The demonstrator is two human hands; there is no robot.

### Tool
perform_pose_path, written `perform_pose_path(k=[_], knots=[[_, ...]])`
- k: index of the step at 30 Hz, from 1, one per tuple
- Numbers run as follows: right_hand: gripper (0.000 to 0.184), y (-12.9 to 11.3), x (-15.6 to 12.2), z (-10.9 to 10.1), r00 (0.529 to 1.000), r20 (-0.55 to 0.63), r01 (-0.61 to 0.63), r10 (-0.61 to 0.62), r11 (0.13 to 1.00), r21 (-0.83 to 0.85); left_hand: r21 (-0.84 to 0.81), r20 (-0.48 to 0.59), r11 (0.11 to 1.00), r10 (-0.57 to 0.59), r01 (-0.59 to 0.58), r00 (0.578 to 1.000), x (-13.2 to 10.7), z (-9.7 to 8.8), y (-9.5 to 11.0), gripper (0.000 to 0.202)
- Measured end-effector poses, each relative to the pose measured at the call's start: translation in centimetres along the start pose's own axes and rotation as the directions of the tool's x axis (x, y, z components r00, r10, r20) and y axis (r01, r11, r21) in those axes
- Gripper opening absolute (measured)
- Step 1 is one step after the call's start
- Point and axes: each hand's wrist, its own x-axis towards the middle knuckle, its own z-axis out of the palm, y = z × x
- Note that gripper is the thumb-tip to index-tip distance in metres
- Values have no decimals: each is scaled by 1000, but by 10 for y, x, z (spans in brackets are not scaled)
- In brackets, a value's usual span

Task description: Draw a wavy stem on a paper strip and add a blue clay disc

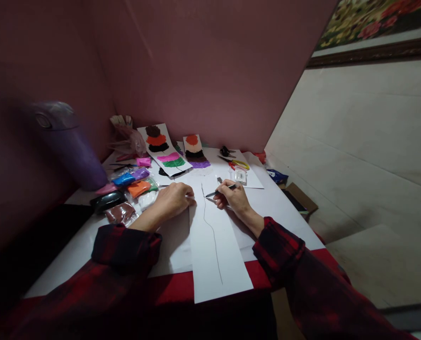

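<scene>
A long white paper strip (205, 255) lies lengthwise before me, its near end jutting past the table edge. One thin, wavy dark line runs down it. My right hand (233, 198) grips a dark pen (216, 192), with the tip at the line's upper part. At the strip's upper left edge is my left hand (173, 200), closed, its curled fingertips against the paper. Just left of that hand sit small bags of coloured clay, among them an orange one (138, 189), a blue one (124, 179) and a brown one (120, 214).
Coloured paper strips (164, 146) with painted bands lie at the back, near the wall. Scissors with red and yellow handles (239, 165) rest at the back right. A purple bottle (72, 146) stands at left. Beyond the right table edge is a cardboard box (304, 198).
</scene>
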Motion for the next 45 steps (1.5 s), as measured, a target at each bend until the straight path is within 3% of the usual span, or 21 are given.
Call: perform_pose_path(k=[45], knots=[[6, -9, -5, -1, 994, 21, -112, 111, 993, 35, 9, 4, 1000, -30, 30, 1000, 0, 0, 1, 25]])
